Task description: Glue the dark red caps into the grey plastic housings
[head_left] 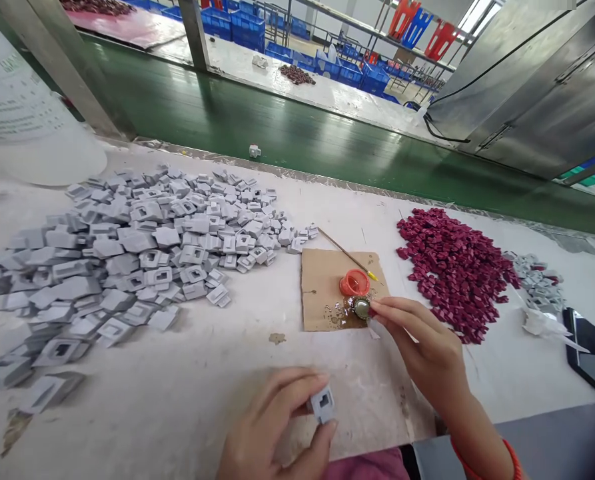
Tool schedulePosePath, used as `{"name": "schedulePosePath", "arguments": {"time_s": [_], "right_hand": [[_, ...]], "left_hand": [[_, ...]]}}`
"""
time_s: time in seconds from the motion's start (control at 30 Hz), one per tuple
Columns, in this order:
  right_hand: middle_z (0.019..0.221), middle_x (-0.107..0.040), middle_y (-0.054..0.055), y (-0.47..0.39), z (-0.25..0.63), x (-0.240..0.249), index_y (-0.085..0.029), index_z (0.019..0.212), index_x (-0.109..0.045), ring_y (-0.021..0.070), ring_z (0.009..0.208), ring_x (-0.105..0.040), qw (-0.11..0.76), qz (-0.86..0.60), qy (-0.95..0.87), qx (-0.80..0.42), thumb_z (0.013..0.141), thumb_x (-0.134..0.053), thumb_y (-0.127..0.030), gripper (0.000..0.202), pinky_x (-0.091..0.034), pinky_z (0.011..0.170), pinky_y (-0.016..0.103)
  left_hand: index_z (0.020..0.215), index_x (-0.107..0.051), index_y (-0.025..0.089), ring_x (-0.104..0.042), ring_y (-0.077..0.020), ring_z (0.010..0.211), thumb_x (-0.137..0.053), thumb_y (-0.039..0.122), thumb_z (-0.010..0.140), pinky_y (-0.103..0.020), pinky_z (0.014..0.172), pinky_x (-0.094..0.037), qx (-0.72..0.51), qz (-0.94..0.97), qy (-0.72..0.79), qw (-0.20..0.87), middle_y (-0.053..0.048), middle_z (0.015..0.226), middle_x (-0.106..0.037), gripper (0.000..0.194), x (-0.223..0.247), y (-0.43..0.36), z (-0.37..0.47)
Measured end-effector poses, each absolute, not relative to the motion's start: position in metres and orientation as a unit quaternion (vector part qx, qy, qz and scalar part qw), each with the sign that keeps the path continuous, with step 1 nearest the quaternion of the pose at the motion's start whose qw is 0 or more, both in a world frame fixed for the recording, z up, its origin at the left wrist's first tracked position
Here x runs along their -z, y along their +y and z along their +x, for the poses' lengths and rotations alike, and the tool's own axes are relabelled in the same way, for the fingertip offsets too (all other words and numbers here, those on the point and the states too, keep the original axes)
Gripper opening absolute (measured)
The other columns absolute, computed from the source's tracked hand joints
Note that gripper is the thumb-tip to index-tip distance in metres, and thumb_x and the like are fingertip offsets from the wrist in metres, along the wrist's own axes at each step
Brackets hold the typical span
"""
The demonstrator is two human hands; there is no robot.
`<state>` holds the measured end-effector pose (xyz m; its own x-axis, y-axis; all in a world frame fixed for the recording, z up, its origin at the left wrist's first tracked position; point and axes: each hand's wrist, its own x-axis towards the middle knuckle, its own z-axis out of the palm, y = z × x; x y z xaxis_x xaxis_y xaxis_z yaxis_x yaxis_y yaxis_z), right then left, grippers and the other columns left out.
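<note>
My left hand point(282, 423) pinches a small grey plastic part point(323, 403) between thumb and fingers, its square recess facing up. Over a piece of brown cardboard point(318, 273), my right hand point(424, 340) has its fingertips closed on the edge of a crimped metal bottle cap point(362, 308). Wet, shiny spots lie on the cardboard around the cap. Just behind it is a red plastic cap point(354, 283) with reddish liquid inside. A thin stick with a yellow tip point(350, 255) rests across the cardboard's far edge.
A big heap of grey parts point(142, 247) spreads on the left; a dark-red pile point(452, 267) lies right, beside some grey-and-red pieces point(540, 283). A phone point(590, 353) sits at the right edge. Behind runs a green conveyor belt point(277, 127) carrying one small part point(254, 151). A white bucket point(27, 113) stands back left.
</note>
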<state>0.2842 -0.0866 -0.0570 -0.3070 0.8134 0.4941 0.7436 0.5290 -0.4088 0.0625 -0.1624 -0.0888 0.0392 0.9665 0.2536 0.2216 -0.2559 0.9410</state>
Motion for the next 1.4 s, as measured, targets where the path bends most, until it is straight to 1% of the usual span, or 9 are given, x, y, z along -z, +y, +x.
{"name": "schedulePosePath", "arguments": {"time_s": [0.13,0.27,0.47,0.67,0.83,0.93,1.1,1.3,1.4], "right_hand": [[0.100,-0.068,0.004,-0.083,0.279,0.060,-0.021,0.103,-0.065,0.0162,0.095,-0.065,0.327,-0.473,-0.817,-0.043,0.090,-0.057,-0.008,0.020,-0.057,0.084,0.027],[0.100,-0.068,0.004,-0.082,0.281,0.064,-0.020,0.100,-0.065,0.0150,0.095,-0.065,0.317,-0.470,-0.822,-0.047,0.089,-0.058,-0.006,0.019,-0.056,0.084,0.026],[0.100,-0.067,0.004,-0.081,0.280,0.064,-0.019,0.099,-0.065,0.0143,0.094,-0.065,0.319,-0.474,-0.820,-0.039,0.088,-0.059,-0.004,0.021,-0.056,0.084,0.026],[0.102,-0.068,0.004,-0.086,0.276,0.063,-0.020,0.098,-0.065,0.0149,0.096,-0.065,0.333,-0.477,-0.812,-0.042,0.087,-0.059,-0.003,0.022,-0.057,0.084,0.027],[0.103,-0.069,0.002,-0.098,0.269,0.067,-0.023,0.113,-0.057,0.0147,0.092,-0.068,0.502,-0.500,-0.695,-0.124,0.080,-0.066,0.000,0.041,-0.060,0.083,0.027],[0.101,-0.069,-0.001,-0.103,0.265,0.067,-0.025,0.118,-0.052,0.0123,0.089,-0.069,0.547,-0.502,-0.653,-0.151,0.079,-0.066,0.002,0.049,-0.060,0.079,0.023],[0.103,-0.068,-0.002,-0.107,0.263,0.066,-0.023,0.115,-0.055,0.0106,0.094,-0.067,0.562,-0.494,-0.649,-0.134,0.078,-0.063,0.006,0.048,-0.059,0.080,0.019],[0.104,-0.067,0.002,-0.109,0.266,0.069,-0.021,0.109,-0.063,0.0133,0.096,-0.065,0.568,-0.480,-0.657,-0.125,0.080,-0.060,0.005,0.039,-0.060,0.079,0.024],[0.101,-0.067,0.004,-0.118,0.266,0.065,-0.021,0.105,-0.068,0.0159,0.095,-0.064,0.537,-0.492,-0.674,-0.126,0.082,-0.061,0.001,0.032,-0.060,0.074,0.026]], "left_hand": [[0.111,-0.062,0.020,-0.069,-0.0114,0.089,-0.060,0.011,0.084,-0.015,0.084,-0.053,-0.449,0.711,0.485,0.240,-0.003,0.099,-0.069,0.029,0.096,-0.159,0.062],[0.109,-0.064,0.014,-0.067,-0.0135,0.097,-0.064,0.012,0.083,-0.019,0.094,-0.050,-0.436,0.756,0.455,0.176,-0.004,0.099,-0.072,0.026,0.099,-0.156,0.062],[0.106,-0.064,0.011,-0.063,-0.0173,0.102,-0.065,0.010,0.082,-0.026,0.098,-0.049,-0.435,0.755,0.455,0.182,-0.003,0.093,-0.073,0.024,0.097,-0.153,0.064],[0.106,-0.064,0.012,-0.062,-0.0174,0.101,-0.065,0.009,0.081,-0.025,0.096,-0.051,-0.435,0.749,0.463,0.188,-0.003,0.094,-0.073,0.025,0.098,-0.154,0.064],[0.105,-0.064,0.012,-0.062,-0.0168,0.103,-0.065,0.008,0.080,-0.023,0.097,-0.049,-0.438,0.747,0.463,0.189,-0.003,0.095,-0.072,0.025,0.101,-0.154,0.063],[0.104,-0.064,0.013,-0.062,-0.0164,0.103,-0.064,0.009,0.080,-0.022,0.097,-0.049,-0.437,0.747,0.466,0.183,-0.002,0.095,-0.073,0.025,0.103,-0.154,0.063],[0.103,-0.065,0.013,-0.063,-0.0158,0.102,-0.065,0.009,0.081,-0.022,0.097,-0.048,-0.437,0.749,0.468,0.173,-0.002,0.093,-0.073,0.023,0.104,-0.154,0.064],[0.103,-0.065,0.012,-0.063,-0.0162,0.100,-0.066,0.008,0.079,-0.021,0.097,-0.048,-0.441,0.745,0.468,0.180,-0.002,0.092,-0.073,0.025,0.104,-0.154,0.064],[0.104,-0.065,0.011,-0.062,-0.0164,0.101,-0.067,0.009,0.079,-0.021,0.097,-0.048,-0.443,0.740,0.471,0.185,-0.003,0.093,-0.073,0.026,0.103,-0.154,0.064]]}}
